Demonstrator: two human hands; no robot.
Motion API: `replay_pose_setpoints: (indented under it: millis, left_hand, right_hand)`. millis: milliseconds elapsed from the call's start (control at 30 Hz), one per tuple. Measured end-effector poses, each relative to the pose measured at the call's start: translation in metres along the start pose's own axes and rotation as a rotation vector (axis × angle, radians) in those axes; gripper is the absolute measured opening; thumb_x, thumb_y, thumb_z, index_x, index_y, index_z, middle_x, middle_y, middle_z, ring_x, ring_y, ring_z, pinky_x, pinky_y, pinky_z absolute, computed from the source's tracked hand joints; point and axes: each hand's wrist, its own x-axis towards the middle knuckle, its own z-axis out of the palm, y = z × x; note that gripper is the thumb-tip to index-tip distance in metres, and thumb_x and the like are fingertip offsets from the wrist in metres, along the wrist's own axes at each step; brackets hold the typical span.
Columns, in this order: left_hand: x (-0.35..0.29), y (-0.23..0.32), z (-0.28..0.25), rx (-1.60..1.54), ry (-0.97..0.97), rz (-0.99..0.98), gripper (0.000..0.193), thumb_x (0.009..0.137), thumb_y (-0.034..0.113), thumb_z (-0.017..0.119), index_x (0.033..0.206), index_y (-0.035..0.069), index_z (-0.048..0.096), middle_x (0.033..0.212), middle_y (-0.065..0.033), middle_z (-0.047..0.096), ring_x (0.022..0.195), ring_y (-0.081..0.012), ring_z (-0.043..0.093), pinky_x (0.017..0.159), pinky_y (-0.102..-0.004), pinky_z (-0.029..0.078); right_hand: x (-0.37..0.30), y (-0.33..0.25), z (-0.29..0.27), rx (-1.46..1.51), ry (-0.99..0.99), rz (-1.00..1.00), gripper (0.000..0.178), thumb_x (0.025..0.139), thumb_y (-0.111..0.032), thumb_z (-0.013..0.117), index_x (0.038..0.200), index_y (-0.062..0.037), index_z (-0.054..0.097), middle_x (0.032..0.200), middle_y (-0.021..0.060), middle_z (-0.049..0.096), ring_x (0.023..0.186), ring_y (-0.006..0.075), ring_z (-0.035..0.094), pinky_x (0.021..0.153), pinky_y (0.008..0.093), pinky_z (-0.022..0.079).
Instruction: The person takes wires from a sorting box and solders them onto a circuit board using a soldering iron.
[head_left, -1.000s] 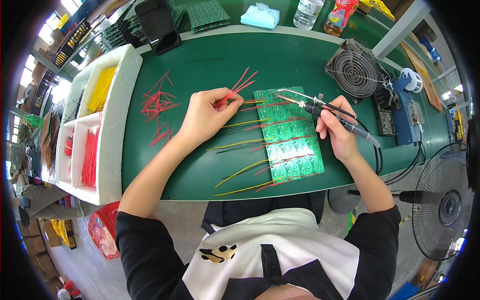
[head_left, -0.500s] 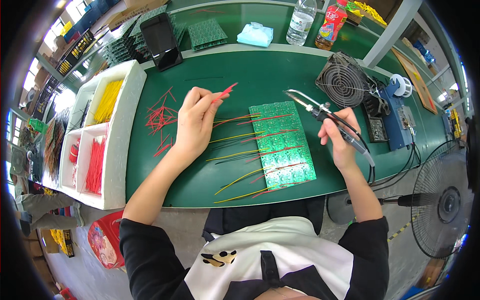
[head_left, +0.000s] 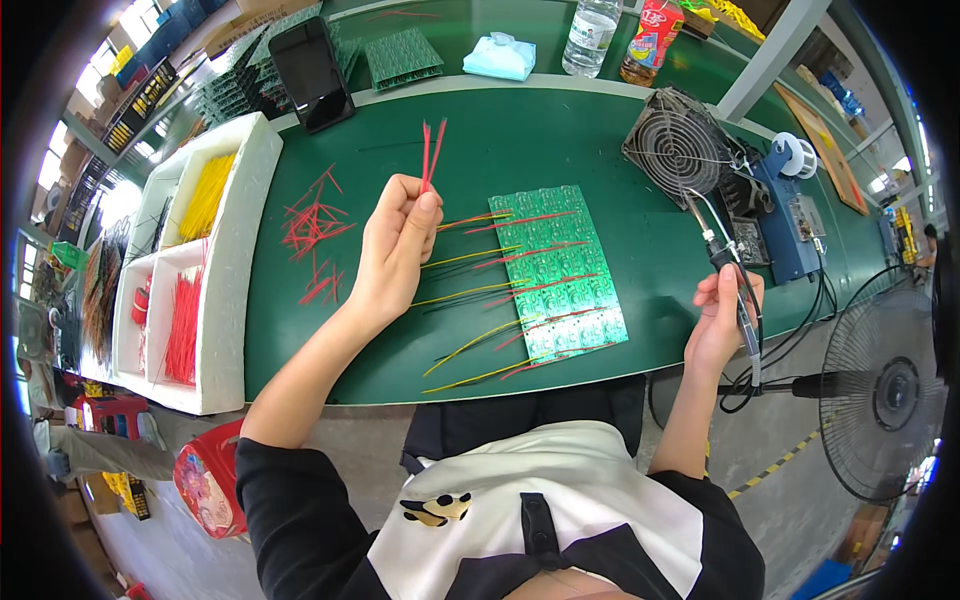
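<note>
My left hand pinches a few short red wires, whose ends point up and away from me. Just right of it lies a green circuit board panel with red, yellow and black wires across it, several sticking out past its left edge. My right hand grips a soldering iron with a thin curved tube along its tip. The tip points up and left, right of the board and in front of the fan unit. A loose pile of red wires lies left of my left hand.
A white foam tray at the left holds yellow and red wires. A square fan and a blue soldering unit with a solder spool stand at the right. A phone, board stacks, a tissue pack and two bottles line the back.
My right hand with the soldering iron has moved right, away from the board. The red wires in my left hand have turned more upright and spread apart. The view has shifted slightly.
</note>
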Motion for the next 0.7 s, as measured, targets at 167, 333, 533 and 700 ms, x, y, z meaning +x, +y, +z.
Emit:
replay_pose_setpoints:
  millis: [167, 333, 533, 700]
  left_hand:
    - [0.0029, -0.0049, -0.0043, -0.139, 0.046, -0.01, 0.016, 0.095, 0.022, 0.042, 0.091, 0.006, 0.041, 0.061, 0.0044, 0.036, 0.048, -0.0014, 0.024, 0.04, -0.0188, 0.019]
    - [0.0026, -0.0023, -0.0003, -0.175, 0.111, -0.08, 0.013, 0.093, 0.02, 0.043, 0.094, 0.007, 0.042, 0.053, 0.0037, 0.036, 0.042, -0.0021, 0.022, 0.038, -0.0192, 0.015]
    - [0.0019, -0.0026, 0.0003, -0.194, 0.08, -0.131, 0.011, 0.093, 0.018, 0.045, 0.093, 0.008, 0.04, 0.053, 0.0037, 0.036, 0.042, -0.0023, 0.024, 0.038, -0.0191, 0.017]
    - [0.0034, -0.0063, -0.0009, -0.245, 0.017, -0.127, 0.009, 0.089, 0.014, 0.049, 0.086, 0.009, 0.042, 0.057, 0.0033, 0.04, 0.044, -0.0018, 0.025, 0.039, -0.0185, 0.017]
  right_hand:
    - [0.0045, 0.0029, -0.0068, 0.096, 0.028, 0.098, 0.011, 0.085, -0.013, 0.056, 0.084, -0.0053, 0.049, 0.063, 0.0049, 0.054, 0.05, 0.0083, 0.047, 0.048, 0.0194, 0.038]
    - [0.0022, 0.0029, -0.0085, 0.138, 0.009, 0.168, 0.01, 0.086, -0.014, 0.056, 0.082, -0.007, 0.05, 0.061, 0.003, 0.052, 0.049, 0.007, 0.045, 0.048, 0.0194, 0.037]
    - [0.0019, 0.0024, -0.0094, 0.182, -0.011, 0.172, 0.011, 0.086, -0.014, 0.056, 0.081, -0.0071, 0.049, 0.061, 0.0028, 0.052, 0.049, 0.007, 0.044, 0.048, 0.0195, 0.036]
    - [0.0018, 0.0002, -0.0061, 0.183, -0.021, 0.197, 0.01, 0.086, -0.012, 0.055, 0.081, -0.0066, 0.048, 0.061, 0.0033, 0.052, 0.049, 0.0072, 0.044, 0.048, 0.0196, 0.036]
